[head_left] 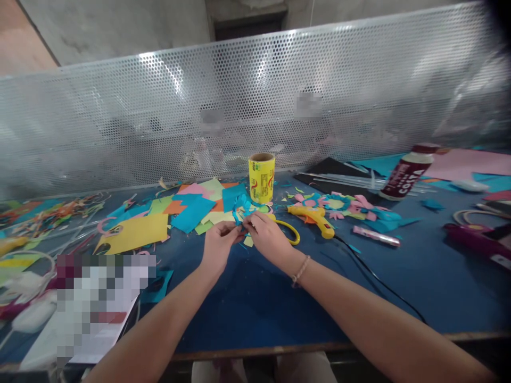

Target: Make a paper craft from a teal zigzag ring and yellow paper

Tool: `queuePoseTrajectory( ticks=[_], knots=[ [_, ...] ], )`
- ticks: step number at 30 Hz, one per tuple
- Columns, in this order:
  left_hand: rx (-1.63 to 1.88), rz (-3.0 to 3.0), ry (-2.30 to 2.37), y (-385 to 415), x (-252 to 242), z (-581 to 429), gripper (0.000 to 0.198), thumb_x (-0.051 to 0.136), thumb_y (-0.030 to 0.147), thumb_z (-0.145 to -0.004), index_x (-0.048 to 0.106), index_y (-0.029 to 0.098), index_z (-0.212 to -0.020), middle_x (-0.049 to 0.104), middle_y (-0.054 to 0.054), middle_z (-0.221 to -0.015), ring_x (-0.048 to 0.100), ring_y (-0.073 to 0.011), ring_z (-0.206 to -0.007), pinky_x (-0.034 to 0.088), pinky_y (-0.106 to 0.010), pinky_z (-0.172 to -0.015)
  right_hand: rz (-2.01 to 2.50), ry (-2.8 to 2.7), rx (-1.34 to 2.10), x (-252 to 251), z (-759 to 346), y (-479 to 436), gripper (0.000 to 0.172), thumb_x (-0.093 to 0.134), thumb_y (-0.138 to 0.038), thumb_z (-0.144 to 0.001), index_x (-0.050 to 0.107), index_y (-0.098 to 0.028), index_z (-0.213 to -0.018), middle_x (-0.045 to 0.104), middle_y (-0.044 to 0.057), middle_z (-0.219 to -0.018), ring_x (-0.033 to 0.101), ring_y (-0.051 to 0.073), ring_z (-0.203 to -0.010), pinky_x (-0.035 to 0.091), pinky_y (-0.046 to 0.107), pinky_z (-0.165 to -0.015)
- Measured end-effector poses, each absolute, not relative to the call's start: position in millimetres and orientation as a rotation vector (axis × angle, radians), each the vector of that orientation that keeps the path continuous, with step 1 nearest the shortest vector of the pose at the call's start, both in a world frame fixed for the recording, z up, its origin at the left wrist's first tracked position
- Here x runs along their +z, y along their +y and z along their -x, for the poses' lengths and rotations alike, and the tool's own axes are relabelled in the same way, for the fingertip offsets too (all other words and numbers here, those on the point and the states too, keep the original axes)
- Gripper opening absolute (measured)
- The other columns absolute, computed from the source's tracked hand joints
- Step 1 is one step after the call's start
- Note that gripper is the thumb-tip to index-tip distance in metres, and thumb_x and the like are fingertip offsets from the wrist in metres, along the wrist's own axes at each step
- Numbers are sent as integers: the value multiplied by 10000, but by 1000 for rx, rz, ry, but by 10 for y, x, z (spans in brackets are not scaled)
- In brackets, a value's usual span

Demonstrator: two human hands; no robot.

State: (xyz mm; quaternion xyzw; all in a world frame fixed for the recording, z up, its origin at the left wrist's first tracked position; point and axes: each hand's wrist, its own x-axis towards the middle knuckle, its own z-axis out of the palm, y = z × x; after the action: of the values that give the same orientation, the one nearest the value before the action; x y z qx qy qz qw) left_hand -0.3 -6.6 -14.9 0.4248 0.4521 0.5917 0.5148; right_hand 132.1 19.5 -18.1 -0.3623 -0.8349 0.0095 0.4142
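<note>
Near the middle of the blue table, my left hand point(220, 242) and my right hand point(266, 234) meet with fingers pinched together. What lies between the fingertips is small and mostly hidden. Just beyond the fingertips is a blue curled paper piece point(240, 206). Yellow scissor handles point(290, 232) stick out beside my right hand. Behind them stands a yellow cardboard roll point(262, 180). A yellow glue gun point(313, 217) lies to the right, its black cord running toward the front edge. Blue, orange and green paper squares point(192, 211) are scattered to the left.
A perforated metal screen point(239, 106) rises behind the table point(255, 319). To the right are a tilted Costa bottle point(410, 173), a pink tube point(376, 236) and a purple tool point(475, 242). Yellow paper point(139, 233) and a partly blurred sheet point(96, 324) lie left.
</note>
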Motion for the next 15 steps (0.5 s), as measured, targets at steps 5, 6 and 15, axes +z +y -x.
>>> queuePoseTrajectory(
  ticks=[5,6,15],
  knots=[
    [1429,-1051,1116,-63,-154,8,208,678,273,-609,559,138,-713,643,-17,-676,650,-174,-689,516,-329,-714,894,-2097,70,-192,-1322,205,158,382,-95,-832,478,-184,-744,520,58,-769,498,180,-751,451,331,-691],
    [1431,-1065,1126,-64,-155,8,210,676,276,-611,555,138,-712,643,-18,-678,651,-178,-690,517,-326,-707,886,-2087,85,-190,-1323,205,158,382,-90,-828,476,-184,-743,517,55,-766,497,179,-749,451,331,-689],
    [1419,-1095,1153,-70,-144,12,239,682,302,-611,584,128,-743,654,-36,-691,647,-175,-657,513,-315,-690,836,-2024,205,-154,-1339,190,145,392,-108,-830,497,-186,-766,526,53,-786,521,180,-786,462,344,-690]
  ],
)
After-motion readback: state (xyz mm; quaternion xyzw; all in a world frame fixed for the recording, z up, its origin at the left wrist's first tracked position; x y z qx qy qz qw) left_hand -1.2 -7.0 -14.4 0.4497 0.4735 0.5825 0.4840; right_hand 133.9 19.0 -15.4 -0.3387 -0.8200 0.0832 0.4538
